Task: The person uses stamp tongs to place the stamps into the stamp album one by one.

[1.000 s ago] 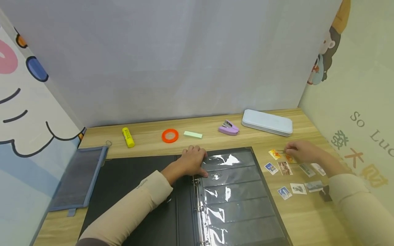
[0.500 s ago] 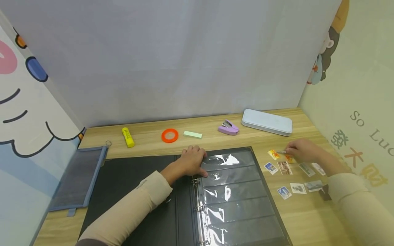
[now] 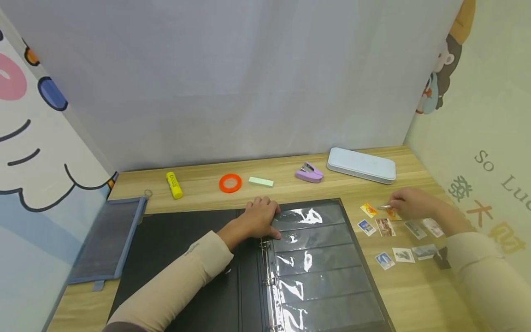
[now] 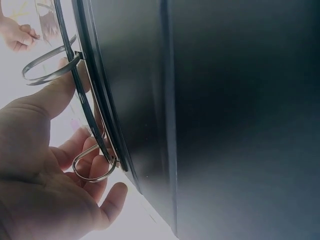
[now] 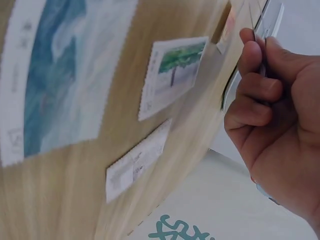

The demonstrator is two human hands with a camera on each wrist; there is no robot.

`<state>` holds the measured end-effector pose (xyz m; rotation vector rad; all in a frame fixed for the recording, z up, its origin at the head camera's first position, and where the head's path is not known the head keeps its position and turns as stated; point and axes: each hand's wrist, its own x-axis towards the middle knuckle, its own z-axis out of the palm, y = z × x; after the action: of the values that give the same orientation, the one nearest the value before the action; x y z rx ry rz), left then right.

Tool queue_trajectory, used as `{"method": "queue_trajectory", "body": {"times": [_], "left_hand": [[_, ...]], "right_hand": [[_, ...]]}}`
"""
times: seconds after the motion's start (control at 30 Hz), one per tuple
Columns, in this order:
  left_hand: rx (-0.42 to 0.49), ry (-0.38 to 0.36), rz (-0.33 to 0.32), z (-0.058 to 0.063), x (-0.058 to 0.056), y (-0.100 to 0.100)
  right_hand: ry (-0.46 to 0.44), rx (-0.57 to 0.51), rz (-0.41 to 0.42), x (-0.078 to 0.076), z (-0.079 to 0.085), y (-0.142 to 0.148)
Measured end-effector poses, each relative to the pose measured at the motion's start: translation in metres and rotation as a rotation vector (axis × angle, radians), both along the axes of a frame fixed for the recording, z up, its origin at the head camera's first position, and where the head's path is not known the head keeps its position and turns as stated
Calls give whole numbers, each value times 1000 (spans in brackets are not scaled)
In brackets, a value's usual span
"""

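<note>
Right fingers (image 5: 259,88) pinch tweezers (image 3: 384,207) near stamps (image 3: 368,210); left hand (image 3: 259,218) rests on binder (image 3: 220,299)

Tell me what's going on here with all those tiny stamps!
A person's right hand pinches metal tweezers, with the tips close to a yellow-and-orange stamp; I can't tell whether they touch it. The left hand rests at the top of an open black binder. More stamps lie loose on the wooden table, right of the binder.

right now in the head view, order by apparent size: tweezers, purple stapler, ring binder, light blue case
Ring binder
Light blue case
Purple stapler
Tweezers, partly hidden by the right hand
</note>
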<state>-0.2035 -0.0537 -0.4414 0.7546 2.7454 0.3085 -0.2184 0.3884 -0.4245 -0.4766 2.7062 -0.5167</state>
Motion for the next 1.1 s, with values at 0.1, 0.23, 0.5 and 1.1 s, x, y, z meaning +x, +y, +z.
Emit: {"method": "queue_trajectory", "body": {"times": [0.1, 0.23, 0.5, 1.1], "left_hand": [[1, -1, 1, 0, 0, 1], [4, 2, -1, -1, 0, 1], [6, 0, -2, -1, 0, 0], [1, 13, -5, -2, 0, 0]], "right_hand": [[-11, 15, 6, 1, 3, -2], [14, 33, 35, 1, 1, -10], [10, 14, 37, -1, -2, -17], [72, -14, 1, -3, -1, -17]]}}
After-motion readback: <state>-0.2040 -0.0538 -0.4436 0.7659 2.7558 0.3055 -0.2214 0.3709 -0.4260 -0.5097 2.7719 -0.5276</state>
